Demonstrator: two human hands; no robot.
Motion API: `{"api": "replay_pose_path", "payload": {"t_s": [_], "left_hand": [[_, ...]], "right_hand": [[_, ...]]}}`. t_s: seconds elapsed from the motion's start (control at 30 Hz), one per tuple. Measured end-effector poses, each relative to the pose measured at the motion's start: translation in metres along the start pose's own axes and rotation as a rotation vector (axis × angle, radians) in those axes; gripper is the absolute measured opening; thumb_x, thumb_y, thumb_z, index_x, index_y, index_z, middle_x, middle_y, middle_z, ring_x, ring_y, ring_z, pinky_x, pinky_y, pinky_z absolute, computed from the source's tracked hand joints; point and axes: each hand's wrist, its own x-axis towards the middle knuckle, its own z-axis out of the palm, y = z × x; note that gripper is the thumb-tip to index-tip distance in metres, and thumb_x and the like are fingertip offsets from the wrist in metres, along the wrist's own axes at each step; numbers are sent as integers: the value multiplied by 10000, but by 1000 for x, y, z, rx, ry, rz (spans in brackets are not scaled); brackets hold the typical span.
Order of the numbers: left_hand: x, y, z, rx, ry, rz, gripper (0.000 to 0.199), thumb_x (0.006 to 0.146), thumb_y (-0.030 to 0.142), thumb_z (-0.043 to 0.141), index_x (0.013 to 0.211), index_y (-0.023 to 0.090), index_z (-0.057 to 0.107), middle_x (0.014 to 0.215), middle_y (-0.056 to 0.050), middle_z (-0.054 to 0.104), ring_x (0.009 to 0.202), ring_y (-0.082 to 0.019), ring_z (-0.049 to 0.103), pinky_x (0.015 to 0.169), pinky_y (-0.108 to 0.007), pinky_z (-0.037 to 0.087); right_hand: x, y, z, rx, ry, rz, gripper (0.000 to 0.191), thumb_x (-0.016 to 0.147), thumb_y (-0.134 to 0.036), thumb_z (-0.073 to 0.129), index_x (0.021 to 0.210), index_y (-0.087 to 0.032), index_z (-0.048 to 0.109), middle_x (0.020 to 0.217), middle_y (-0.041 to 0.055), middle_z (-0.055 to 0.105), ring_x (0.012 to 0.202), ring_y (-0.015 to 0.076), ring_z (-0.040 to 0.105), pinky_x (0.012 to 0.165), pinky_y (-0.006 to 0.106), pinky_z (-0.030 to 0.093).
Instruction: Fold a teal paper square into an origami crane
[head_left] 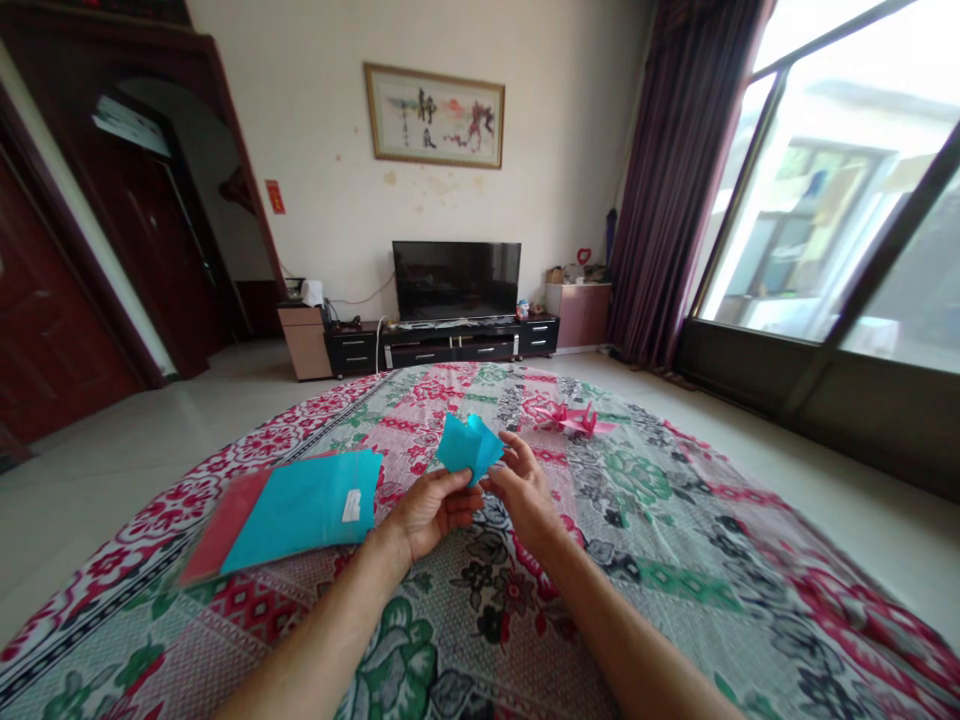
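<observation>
A small folded piece of blue paper (466, 446) is held up above the patterned cloth, near the middle of the view. My left hand (433, 512) grips its lower edge, thumb in front and fingers curled behind. At the paper's right corner is my right hand (525, 488), its thumb and fingers bent around that edge. To the left lies a clear packet with blue sheets (300, 510) and red sheets (225, 530), a white label on it. Pink folded paper shapes (581, 420) rest on the cloth beyond my right hand.
A round table with a flowered cloth (645, 580) spreads beneath my arms. Past its far edge stand a television (457, 280) on a black cabinet (480, 345) and a small pinkish cabinet (581, 312). Dark curtains and a window are at the right, with doors at the left.
</observation>
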Motion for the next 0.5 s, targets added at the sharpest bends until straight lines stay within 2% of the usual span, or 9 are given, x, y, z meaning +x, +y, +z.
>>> {"api": "replay_pose_path", "payload": {"t_s": [0.13, 0.23, 0.37, 0.5], "left_hand": [[-1, 0, 1, -1, -16, -20, 82, 776, 185, 625, 819, 115, 618, 697, -55, 696, 552, -132, 656, 462, -207, 519], [-2, 0, 0, 24, -48, -49, 89, 770, 179, 630, 819, 105, 624, 686, -57, 693, 540, -130, 654, 455, -201, 516], [-2, 1, -1, 62, -75, -81, 96, 747, 175, 653, 800, 99, 624, 663, -56, 688, 517, -128, 649, 447, -194, 508], [-2, 3, -1, 66, -51, -84, 112, 732, 193, 673, 766, 108, 609, 658, -58, 687, 516, -131, 650, 451, -191, 504]], "right_hand": [[1, 1, 1, -63, -42, -26, 574, 597, -164, 626, 1140, -231, 454, 863, -3, 634, 708, 128, 583, 608, 241, 463], [4, 4, -1, -129, -50, -28, 559, 603, -197, 647, 1135, -205, 476, 796, -11, 632, 646, 115, 563, 566, 225, 444], [8, 11, -5, -216, -12, -22, 505, 615, -272, 674, 1089, -184, 522, 715, -26, 614, 546, 95, 529, 500, 212, 426], [7, 12, -6, -168, 66, 4, 427, 682, -394, 627, 1039, -180, 532, 620, -48, 573, 474, 88, 509, 454, 212, 420]]}}
